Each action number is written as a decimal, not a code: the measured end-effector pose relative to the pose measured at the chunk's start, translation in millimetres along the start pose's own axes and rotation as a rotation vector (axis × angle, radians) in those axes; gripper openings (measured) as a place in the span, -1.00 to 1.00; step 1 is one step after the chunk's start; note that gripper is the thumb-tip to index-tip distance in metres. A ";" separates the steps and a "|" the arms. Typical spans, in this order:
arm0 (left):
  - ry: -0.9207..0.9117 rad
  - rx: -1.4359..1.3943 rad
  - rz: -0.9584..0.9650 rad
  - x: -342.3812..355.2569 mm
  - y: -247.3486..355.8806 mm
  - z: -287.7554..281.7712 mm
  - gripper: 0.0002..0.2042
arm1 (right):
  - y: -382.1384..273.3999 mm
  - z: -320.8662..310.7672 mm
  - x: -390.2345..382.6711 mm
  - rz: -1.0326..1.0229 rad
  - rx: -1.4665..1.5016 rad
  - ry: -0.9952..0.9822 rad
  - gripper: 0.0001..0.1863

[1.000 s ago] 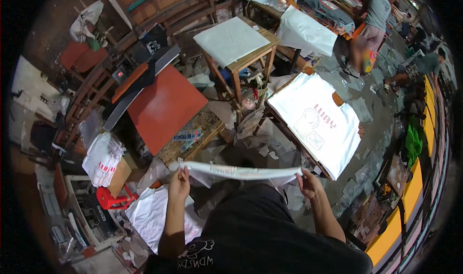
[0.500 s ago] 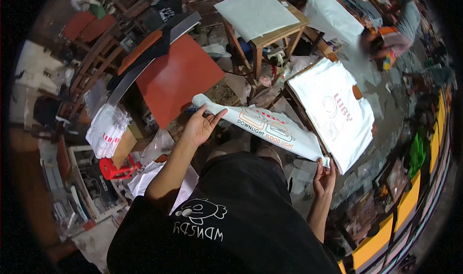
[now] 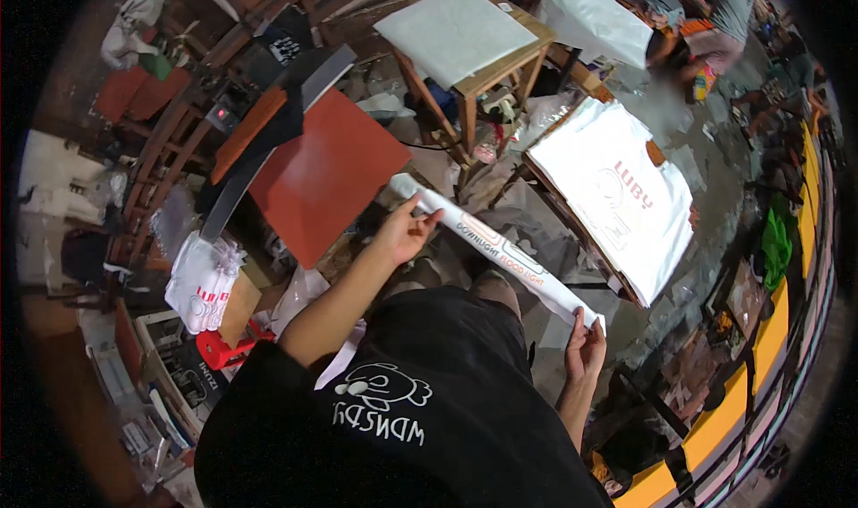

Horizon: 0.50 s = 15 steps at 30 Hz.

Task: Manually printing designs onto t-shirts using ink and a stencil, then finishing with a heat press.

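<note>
One white sheet [image 3: 502, 254] (printed) slants lengthwise toward lower right.

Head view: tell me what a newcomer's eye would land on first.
Probably the white printed sheet, held slantwise between the left hand and right hand near mid-view. Next, likely the reddish-brown board to the sheet's upper left and the bright white printed sheeting to its upper right. A vivid green bundle may also catch the eye near the right edge.
</note>
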State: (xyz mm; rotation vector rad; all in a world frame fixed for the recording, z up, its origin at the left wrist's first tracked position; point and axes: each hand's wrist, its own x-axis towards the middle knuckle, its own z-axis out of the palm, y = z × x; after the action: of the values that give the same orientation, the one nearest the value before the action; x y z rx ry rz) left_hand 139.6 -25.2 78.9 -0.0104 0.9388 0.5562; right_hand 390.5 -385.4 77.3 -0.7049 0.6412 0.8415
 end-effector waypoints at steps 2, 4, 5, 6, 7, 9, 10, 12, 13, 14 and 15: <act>-0.046 -0.036 -0.001 16.3 -1.1 9.2 -0.69 | 3.0 4.4 -3.8 0.041 0.026 0.028 -0.65; -0.127 -0.072 0.012 35.8 4.8 6.8 -0.63 | 8.2 0.4 -2.3 0.079 0.029 0.054 -0.65; -0.155 -0.073 0.010 44.7 7.5 10.1 -0.62 | 9.8 -5.8 -1.2 0.124 0.028 0.034 -0.65; -0.154 -0.135 -0.037 42.8 10.6 27.3 -0.60 | 11.1 -7.7 -1.3 0.164 0.030 0.018 -0.64; -0.153 -0.197 -0.084 40.4 15.9 44.0 -0.59 | 12.7 -7.6 0.3 0.169 0.032 0.020 -0.64; -0.342 -0.146 0.005 57.0 34.7 49.7 -0.57 | 23.6 8.3 1.0 0.236 -0.010 -0.038 -0.64; -0.334 -0.155 0.060 67.7 47.7 55.2 -0.59 | 32.2 16.2 10.5 0.230 -0.033 -0.074 -0.70; -0.330 -0.158 0.183 85.8 76.5 69.4 -0.61 | 52.1 52.7 23.5 0.250 -0.066 -0.085 -0.68; -0.338 -0.151 0.253 94.5 95.0 74.8 -0.63 | 62.9 74.5 26.9 0.238 -0.112 -0.125 -0.67; -0.380 -0.168 0.261 97.8 112.5 81.3 -0.65 | 72.9 88.7 35.4 0.267 -0.128 -0.154 -0.66; -0.368 -0.114 0.392 105.4 128.6 83.8 -0.61 | 83.2 103.3 44.3 0.300 -0.148 -0.190 -0.66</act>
State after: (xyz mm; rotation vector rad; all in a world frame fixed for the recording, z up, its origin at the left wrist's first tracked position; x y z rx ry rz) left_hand 193.2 153.1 77.9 0.1717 0.5485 0.9392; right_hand 367.3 -247.6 82.4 -0.6602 0.5236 1.2281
